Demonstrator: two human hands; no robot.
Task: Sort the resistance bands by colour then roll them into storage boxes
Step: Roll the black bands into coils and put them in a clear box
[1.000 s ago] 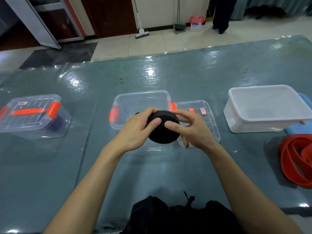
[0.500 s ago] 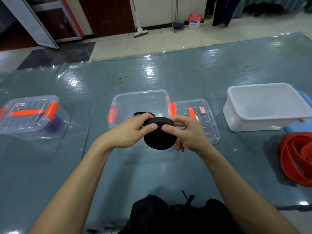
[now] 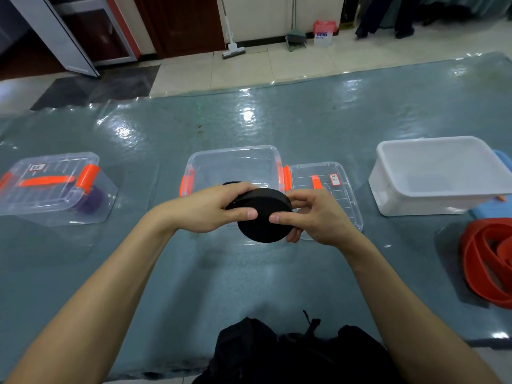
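Room first: the table (image 3: 249,286) is wide with a glossy grey cover. The stretch between the hands and the near edge is bare, apart from some black fabric (image 3: 291,353) bunched at that edge. Three containers sit in a row across the middle. A closed clear box (image 3: 41,195) with orange clips is off to the left with a purple roll (image 3: 92,199) inside. The open clear box (image 3: 232,159) is dead centre, its lid (image 3: 339,195) lying flat just beside it on the right. A white tub (image 3: 432,176) stands further right. There are gaps of bare table between the closed box and the open one, and between the lid and the tub. Red bands (image 3: 487,261) lie in a loose heap near the right edge, in front of the tub.

The black band (image 3: 263,223) is wound into a tight, thick disc – matte, flat face, smooth rim. It's held up off the table, over the open box's near wall in this view. The left hand (image 3: 213,210) grips it from the left, thumb pressed on the near face and fingers curled over the top. The right hand (image 3: 318,214) pinches it from the right, thumb on the face, fingers wrapped behind.

Compared with a second ago, the disc is in much the same spot with both hands on it the same way – back then it faced the camera more squarely, now it's tipped so the top rim shows.
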